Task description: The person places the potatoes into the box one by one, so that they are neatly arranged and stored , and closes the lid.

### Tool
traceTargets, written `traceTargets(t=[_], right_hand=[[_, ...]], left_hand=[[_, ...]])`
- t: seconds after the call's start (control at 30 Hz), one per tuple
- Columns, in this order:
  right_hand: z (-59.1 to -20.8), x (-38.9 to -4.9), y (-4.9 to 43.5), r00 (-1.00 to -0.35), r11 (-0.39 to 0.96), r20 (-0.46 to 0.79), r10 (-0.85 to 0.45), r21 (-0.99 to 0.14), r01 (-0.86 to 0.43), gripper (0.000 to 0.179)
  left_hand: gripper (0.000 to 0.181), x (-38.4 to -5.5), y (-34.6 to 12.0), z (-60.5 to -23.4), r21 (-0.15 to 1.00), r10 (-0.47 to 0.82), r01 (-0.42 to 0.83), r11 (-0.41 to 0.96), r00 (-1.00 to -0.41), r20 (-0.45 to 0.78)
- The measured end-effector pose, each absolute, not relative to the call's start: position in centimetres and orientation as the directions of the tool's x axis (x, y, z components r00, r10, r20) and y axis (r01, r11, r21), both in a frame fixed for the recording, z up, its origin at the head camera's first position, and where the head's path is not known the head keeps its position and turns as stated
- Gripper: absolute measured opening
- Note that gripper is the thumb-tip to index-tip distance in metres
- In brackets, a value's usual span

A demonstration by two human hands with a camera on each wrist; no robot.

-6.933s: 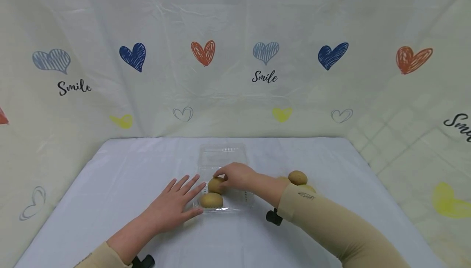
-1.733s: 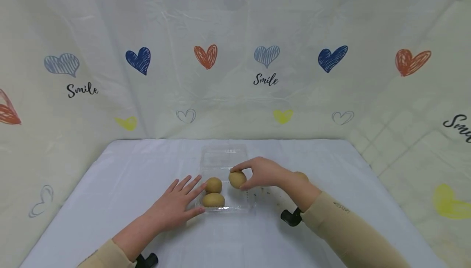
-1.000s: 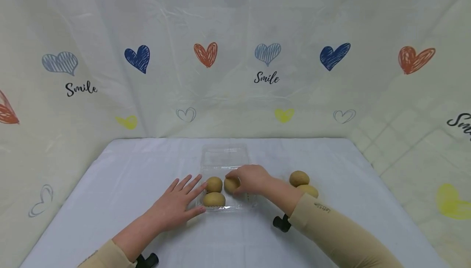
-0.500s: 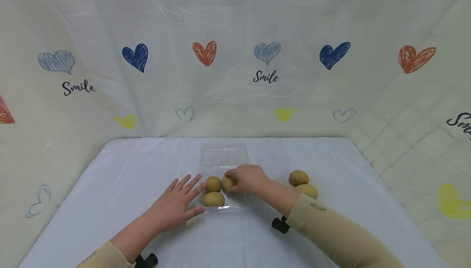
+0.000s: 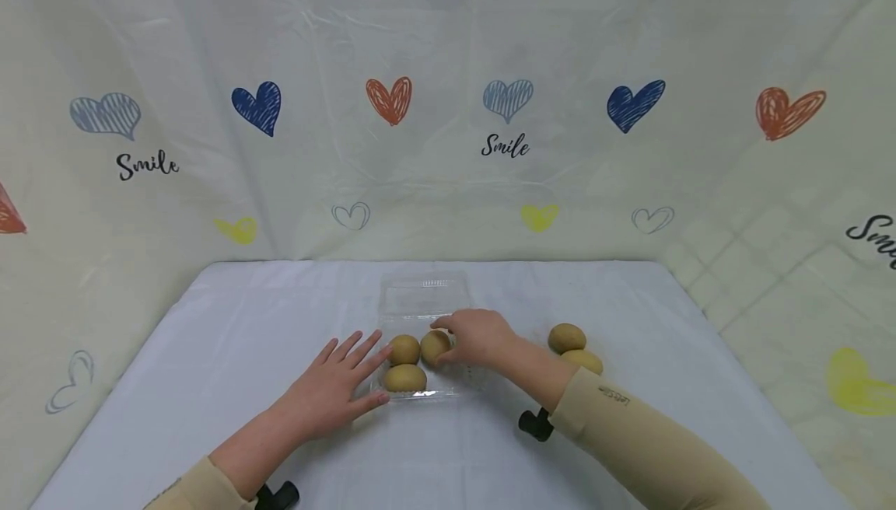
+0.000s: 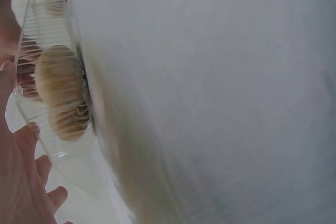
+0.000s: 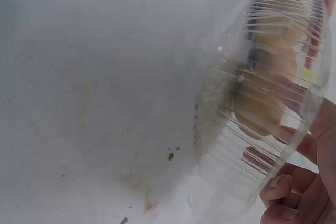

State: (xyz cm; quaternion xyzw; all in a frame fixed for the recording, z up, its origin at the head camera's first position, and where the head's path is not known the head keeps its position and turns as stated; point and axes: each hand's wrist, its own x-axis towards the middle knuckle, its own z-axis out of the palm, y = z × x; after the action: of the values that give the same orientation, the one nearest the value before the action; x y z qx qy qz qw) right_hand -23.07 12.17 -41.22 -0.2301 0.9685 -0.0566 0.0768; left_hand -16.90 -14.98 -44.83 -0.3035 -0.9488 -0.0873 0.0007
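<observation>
Three brown potatoes sit in a clear plastic clamshell box (image 5: 458, 395) with its lid (image 5: 425, 292) folded back. Two of them, the near potato (image 5: 404, 379) and the potato (image 5: 404, 350) behind it, lie along the left side. My right hand (image 5: 481, 337) reaches in from the right, with thumb and index finger about the third potato (image 5: 435, 347); how firmly they grip is hard to tell. My left hand (image 5: 329, 389) is spread flat, its fingertips and thumb at the box's left edge. In the right wrist view, the potato (image 7: 258, 109) shows through the ribbed wall.
To the right of the box are two more potatoes, one (image 5: 567, 337) behind the other (image 5: 584, 361), partly covered by my right sleeve. Dark crumbs (image 7: 171, 156) dot the white tablecloth (image 5: 266, 316). A heart-patterned sheet (image 5: 434, 168) hangs behind the table.
My right hand brought the third potato down into the box, then slid it left beside the others. Just now its index finger has lifted slightly. The left hand has stayed at the box's edge.
</observation>
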Motion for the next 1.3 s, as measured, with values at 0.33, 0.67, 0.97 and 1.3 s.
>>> traceTargets(t=[0.33, 0.67, 0.97, 1.3], right_hand=[[-39.7, -23.0, 14.0, -0.881, 0.866, -0.091, -0.465, -0.251, -0.432, 0.058], [-38.4, -22.4, 18.1, -0.915, 0.894, -0.089, -0.394, -0.269, -0.359, 0.05], [-38.5, -21.2, 23.5, -0.939, 0.923, -0.141, -0.313, -0.278, -0.266, 0.048], [-39.0, -19.0, 30.0, -0.954, 0.928, -0.15, -0.261, -0.313, -0.204, 0.051]], left_hand=[[0.074, -17.0, -14.8, -44.8, 0.162, 0.574, 0.573, 0.804, -0.818, 0.041], [0.074, -17.2, -14.8, -44.9, 0.161, 0.574, 0.571, 0.805, -0.818, 0.031], [0.073, -17.0, -14.8, -45.1, 0.176, 0.568, 0.567, 0.804, -0.822, 0.054], [0.073, -16.9, -14.8, -44.9, 0.164, 0.564, 0.563, 0.81, -0.825, 0.04]])
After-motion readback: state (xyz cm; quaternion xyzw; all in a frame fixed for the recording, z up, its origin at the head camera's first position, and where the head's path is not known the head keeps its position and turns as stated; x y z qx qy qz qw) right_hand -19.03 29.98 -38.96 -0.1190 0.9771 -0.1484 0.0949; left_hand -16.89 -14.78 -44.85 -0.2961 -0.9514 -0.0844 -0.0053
